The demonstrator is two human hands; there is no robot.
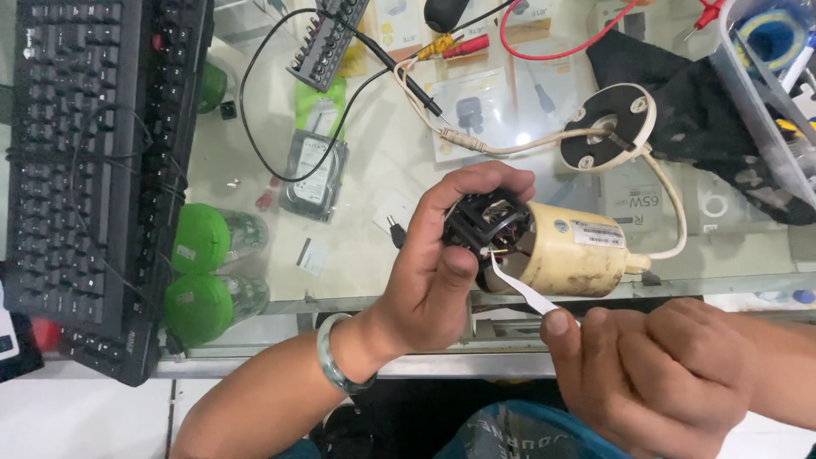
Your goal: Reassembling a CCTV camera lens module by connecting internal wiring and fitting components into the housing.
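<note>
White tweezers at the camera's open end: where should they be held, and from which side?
Judging by their pose, hold the white tweezers at the rear end, coming from the lower right, as the right hand does now. They slant up-left, tips at the black module in the cream camera housing. The left hand covers the housing's left side, so only that end looks free.

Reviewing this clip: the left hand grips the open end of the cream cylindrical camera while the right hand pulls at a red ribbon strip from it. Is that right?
Not quite. The head view shows the strip is white, not red. The left hand does grip the camera, and the right hand pinches the strip.
</note>
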